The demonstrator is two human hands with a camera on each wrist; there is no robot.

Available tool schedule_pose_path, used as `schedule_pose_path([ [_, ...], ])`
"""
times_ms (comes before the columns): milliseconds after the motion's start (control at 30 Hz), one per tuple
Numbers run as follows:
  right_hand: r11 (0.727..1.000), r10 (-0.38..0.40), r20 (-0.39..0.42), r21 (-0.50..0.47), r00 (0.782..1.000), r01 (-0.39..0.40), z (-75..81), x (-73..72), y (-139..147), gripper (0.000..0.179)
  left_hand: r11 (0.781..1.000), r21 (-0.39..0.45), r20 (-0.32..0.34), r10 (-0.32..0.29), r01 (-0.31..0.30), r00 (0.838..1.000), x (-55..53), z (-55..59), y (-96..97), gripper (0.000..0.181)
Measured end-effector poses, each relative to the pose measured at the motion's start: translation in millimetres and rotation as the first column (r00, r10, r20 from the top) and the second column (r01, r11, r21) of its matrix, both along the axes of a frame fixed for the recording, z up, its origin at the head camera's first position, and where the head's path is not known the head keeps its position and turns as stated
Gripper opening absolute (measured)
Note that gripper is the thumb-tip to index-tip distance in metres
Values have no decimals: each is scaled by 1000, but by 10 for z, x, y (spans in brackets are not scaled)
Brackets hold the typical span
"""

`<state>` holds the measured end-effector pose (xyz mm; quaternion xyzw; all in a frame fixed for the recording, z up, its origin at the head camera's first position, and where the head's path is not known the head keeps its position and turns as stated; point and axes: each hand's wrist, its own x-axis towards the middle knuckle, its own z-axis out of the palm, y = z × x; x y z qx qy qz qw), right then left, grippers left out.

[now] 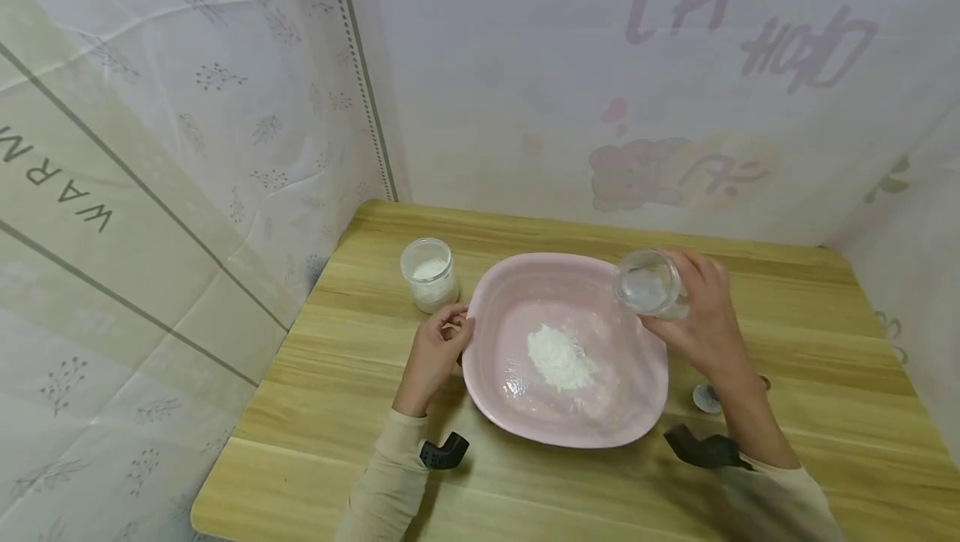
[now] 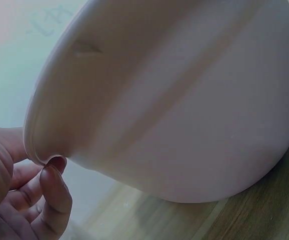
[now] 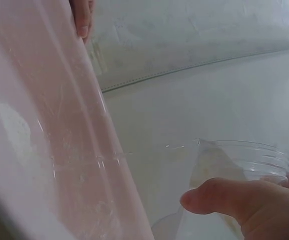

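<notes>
A pink basin [image 1: 491, 409] stands on the table with a heap of white powder [image 1: 561, 357] on its wet-looking bottom. My left hand [image 1: 437, 352] is at the basin's left rim, thumb on one side and fingers curled under the lip in the left wrist view. Over the right rim, my right hand [image 1: 705, 308] grips a clear jar [image 1: 651, 283] tilted toward the basin. In the right wrist view a thin trickle of clear liquid [image 3: 174, 146] leaves the mouth of that jar. How much liquid it holds is hard to tell.
A second clear jar [image 1: 429, 273], partly filled with white powder, stands beyond my left hand. A small round silvery thing [image 1: 706, 398] lies beneath my right forearm, partly hidden. Printed cloth walls [image 1: 480, 92] border the wooden table [image 1: 315, 409] at the back and sides.
</notes>
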<state>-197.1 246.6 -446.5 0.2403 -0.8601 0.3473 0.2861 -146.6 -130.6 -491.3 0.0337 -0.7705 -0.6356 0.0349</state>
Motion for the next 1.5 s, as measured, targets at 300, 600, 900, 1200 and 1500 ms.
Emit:
schedule_pose_path([
  [300, 1000, 9, -16, 5, 1000, -9, 45, -10, -85, 87, 1000, -12, 1, 9, -9, 1000, -38, 8, 23, 28],
  [600, 1000, 6, -10, 30, 1000, -5, 64, -2, -139, 85, 1000, -12, 10, 13, -13, 1000, -56, -10, 26, 27],
  [900, 998, 18, -38, 53, 999, -16, 88, -2, -180, 85, 1000, 15, -15, -17, 17, 1000, -38, 2, 4, 26],
  [1200, 998, 41, -52, 59, 998, -38, 90, -2, -245, 81, 1000, 7, -18, -29, 29, 999, -26, 10, -3, 27],
  [1500, 994, 64, -55, 90, 996, -59, 62, -8, -258, 77, 1000, 3, 12, -9, 9, 1000, -9, -11, -1, 29],
])
